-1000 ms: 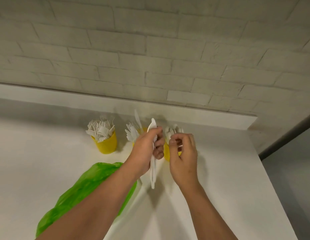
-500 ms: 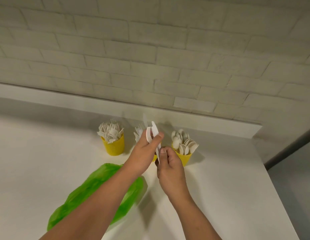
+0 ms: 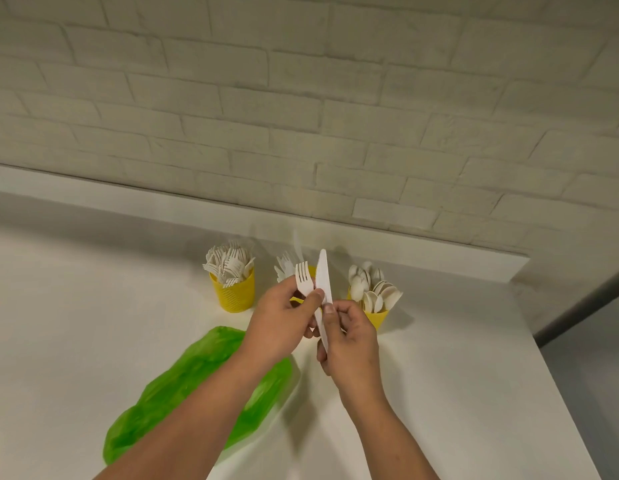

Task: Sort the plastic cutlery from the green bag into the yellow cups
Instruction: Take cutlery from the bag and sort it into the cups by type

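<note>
1. Green plastic comes first on the left: one green bag (image 3: 200, 386) lies flattened on the white counter (image 3: 93, 306), near the person and partly under the left forearm. Whether any cutlery remains inside, I cannot tell.
2. Yellow cups stand in a row behind the hands, three in all. The left cup (image 3: 233, 292) bristles with forks, too many to count; the middle cup (image 3: 309, 271) is mostly hidden behind the hands, with white knife blades sticking up; the right cup (image 3: 375, 315) holds spoons.
3. The left hand (image 3: 280, 327) is closed, thumb against fingers, around one white fork (image 3: 303, 280), tines up, just in front of the middle cup.
4. One white knife (image 3: 323, 289) stands beside the fork, touching or nearly so, its long axis close to upright, tip up and serrated edge facing the fork.
5. The right hand (image 3: 351, 344) pinches the knife's lower half between thumb and fingers; its handle runs down behind that hand.
6. Judging from this, the two pieces are being parted. The knife's cup lies directly behind it, and the right hand is best placed. The fork's cup lies to the left, nearer the left hand.
</note>
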Action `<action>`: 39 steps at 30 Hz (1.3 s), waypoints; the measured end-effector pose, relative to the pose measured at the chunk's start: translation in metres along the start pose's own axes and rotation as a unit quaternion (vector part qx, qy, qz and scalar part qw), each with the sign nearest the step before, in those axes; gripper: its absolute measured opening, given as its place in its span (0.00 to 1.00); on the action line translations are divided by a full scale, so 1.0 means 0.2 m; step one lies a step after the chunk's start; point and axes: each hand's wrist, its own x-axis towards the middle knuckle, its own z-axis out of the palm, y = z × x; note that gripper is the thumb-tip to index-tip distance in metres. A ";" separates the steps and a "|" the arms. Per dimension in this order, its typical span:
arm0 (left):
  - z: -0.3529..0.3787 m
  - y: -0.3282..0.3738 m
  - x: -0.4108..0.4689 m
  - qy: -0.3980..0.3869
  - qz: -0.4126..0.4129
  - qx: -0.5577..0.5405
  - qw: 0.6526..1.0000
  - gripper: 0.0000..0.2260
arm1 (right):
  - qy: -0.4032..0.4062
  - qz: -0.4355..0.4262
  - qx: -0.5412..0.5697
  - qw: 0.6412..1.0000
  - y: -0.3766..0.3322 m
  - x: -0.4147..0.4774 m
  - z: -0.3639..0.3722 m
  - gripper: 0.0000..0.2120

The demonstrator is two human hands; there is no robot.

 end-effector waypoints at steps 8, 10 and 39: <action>-0.04 -0.04 0.00 -0.002 -0.001 -0.011 1.000 0.03 | -0.131 0.052 0.016 0.990 0.00 0.04 -0.08 0.09; -0.04 -0.05 0.00 -0.019 0.010 0.002 1.000 0.04 | -0.147 0.038 -0.026 0.988 -0.01 0.06 -0.11 0.10; -0.61 0.04 0.59 0.170 0.218 0.326 0.904 0.10 | 0.020 -0.144 -0.339 0.929 -0.19 0.74 0.06 0.11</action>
